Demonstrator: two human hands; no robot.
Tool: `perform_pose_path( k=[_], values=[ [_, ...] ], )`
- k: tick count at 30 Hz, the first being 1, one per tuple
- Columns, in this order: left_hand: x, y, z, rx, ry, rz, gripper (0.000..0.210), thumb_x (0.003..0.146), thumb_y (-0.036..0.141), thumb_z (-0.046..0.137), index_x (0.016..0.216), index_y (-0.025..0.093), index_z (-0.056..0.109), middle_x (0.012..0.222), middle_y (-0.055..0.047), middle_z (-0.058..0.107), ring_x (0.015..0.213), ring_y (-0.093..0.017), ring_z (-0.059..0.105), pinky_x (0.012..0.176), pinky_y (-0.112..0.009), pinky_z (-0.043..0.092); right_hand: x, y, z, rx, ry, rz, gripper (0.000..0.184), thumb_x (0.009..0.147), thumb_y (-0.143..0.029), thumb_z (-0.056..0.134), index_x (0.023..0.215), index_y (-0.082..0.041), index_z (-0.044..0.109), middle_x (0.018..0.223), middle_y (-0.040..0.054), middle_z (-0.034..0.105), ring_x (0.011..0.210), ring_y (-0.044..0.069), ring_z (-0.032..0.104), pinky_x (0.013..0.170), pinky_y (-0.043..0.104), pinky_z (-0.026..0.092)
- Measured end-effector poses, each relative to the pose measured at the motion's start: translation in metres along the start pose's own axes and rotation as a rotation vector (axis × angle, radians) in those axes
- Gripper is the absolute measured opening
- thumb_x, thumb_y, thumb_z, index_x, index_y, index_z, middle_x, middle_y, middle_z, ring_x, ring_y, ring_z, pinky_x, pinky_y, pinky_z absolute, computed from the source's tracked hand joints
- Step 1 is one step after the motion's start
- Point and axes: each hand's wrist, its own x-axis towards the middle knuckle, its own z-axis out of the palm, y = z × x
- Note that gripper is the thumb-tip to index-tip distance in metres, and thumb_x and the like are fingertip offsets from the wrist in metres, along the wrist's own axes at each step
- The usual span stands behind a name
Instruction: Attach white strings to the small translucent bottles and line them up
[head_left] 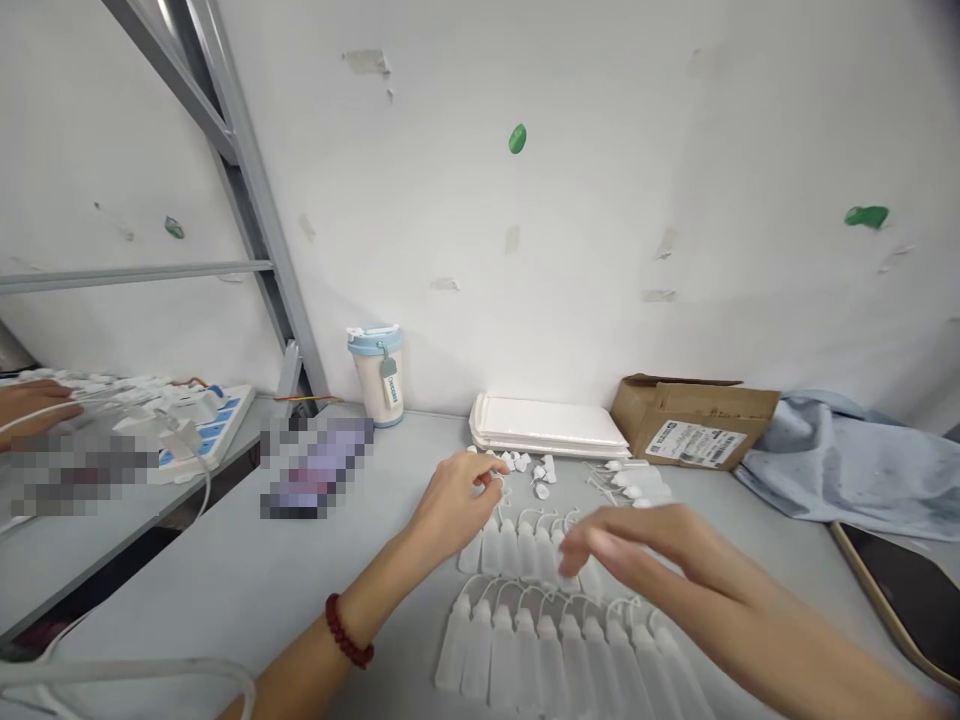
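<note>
My left hand [457, 500], with a dark red bead bracelet [349, 632] at the wrist, is curled with thumb and forefinger close together. It is at the left end of the back row of small translucent white bottles [526, 550], beside loose white caps [543, 474]; anything in its pinch is too small to make out. Blurred by motion, my right hand [645, 545] hangs over the right part of that row, its fingertips near a bottle neck. Thin white loops rise from the bottle necks. Closer to me lies a second row of similar bottles [551, 665].
Behind the caps lie a stack of white packets [551, 425], a cardboard box [694, 420] and more bottles [637, 482]. A blue-grey cloth [862, 465] and a phone [907, 600] are at right. A lidded cup [379, 380] stands back left; another person's hand [34, 410] shows far left.
</note>
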Motion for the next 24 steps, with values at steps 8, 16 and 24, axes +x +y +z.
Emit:
perform_pose_path(
  k=[8,16,24],
  values=[
    [-0.008,0.006,-0.004,-0.031,0.071,0.002,0.024,0.078,0.02,0.046,0.085,0.022,0.069,0.084,-0.001,0.068,0.081,-0.017,0.059,0.065,-0.024,0.046,0.037,0.043,0.014,-0.016,0.178,0.278,0.031,0.084,-0.042,0.045,0.064,-0.02,0.055,0.058,0.0009,0.058,0.05,0.013,0.046,0.049,0.026,0.035],
    [-0.007,0.006,-0.002,0.003,0.064,-0.021,0.018,0.077,0.026,0.047,0.075,0.02,0.064,0.072,0.001,0.063,0.07,-0.015,0.055,0.061,-0.023,0.042,0.031,0.044,0.015,-0.033,-0.06,0.34,0.029,0.079,-0.042,0.054,0.062,-0.018,0.053,0.057,-0.0001,0.056,0.051,0.011,0.047,0.046,0.023,0.032],
    [-0.003,0.001,-0.001,-0.056,0.061,-0.077,0.019,0.075,0.027,0.049,0.073,0.018,0.065,0.067,0.002,0.062,0.063,-0.013,0.053,0.059,-0.024,0.041,0.033,0.051,0.019,-0.08,-0.148,0.389,0.024,0.076,-0.038,0.056,0.064,-0.017,0.058,0.06,0.0017,0.06,0.052,0.012,0.049,0.045,0.023,0.033]
  ],
)
